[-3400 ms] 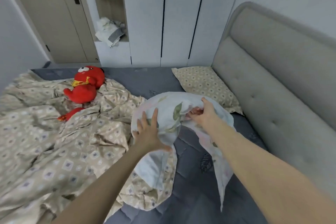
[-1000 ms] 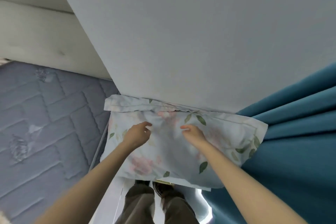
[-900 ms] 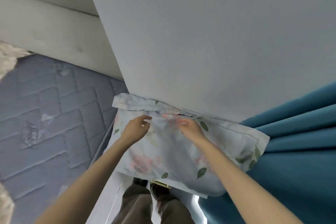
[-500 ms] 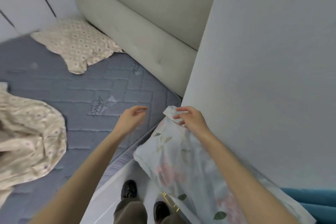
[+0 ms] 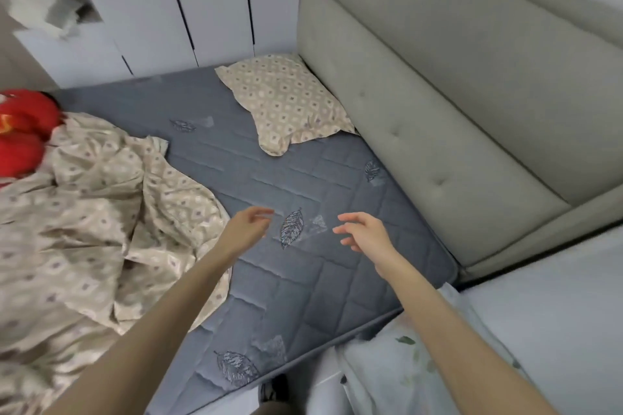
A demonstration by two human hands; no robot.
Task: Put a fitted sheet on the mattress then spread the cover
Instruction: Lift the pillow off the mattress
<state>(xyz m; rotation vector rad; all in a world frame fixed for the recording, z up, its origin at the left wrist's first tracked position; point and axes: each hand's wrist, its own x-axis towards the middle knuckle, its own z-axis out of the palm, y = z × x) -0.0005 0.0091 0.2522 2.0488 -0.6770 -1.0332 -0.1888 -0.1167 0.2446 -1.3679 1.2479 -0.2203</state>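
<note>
One bare mattress [image 5: 303, 178], long axis running from the headboard [image 5: 438, 94] at right off to the left. One patterned cover [image 5: 84, 229] bunched on its left part, left of both hands. Two pillows: patterned pillow [image 5: 286, 104] against headboard, floral pillow [image 5: 377, 377] off the near edge. One red toy [image 5: 23, 131]. Left hand [image 5: 247, 229] nearer the cover than right hand [image 5: 365, 234]. Both empty, fingers loosely spread, above the mattress. Fitted sheet: can't pick out.

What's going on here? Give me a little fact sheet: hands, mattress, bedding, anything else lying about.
left hand: open, empty, over the mattress
right hand: open, empty, over the mattress
mattress: blue-grey, quilted, no sheet on it
cover: beige, crumpled on its left side
patterned pillow: by the headboard
red plush toy: at the cover's far edge
floral pillow: off the bed, below the right arm
</note>
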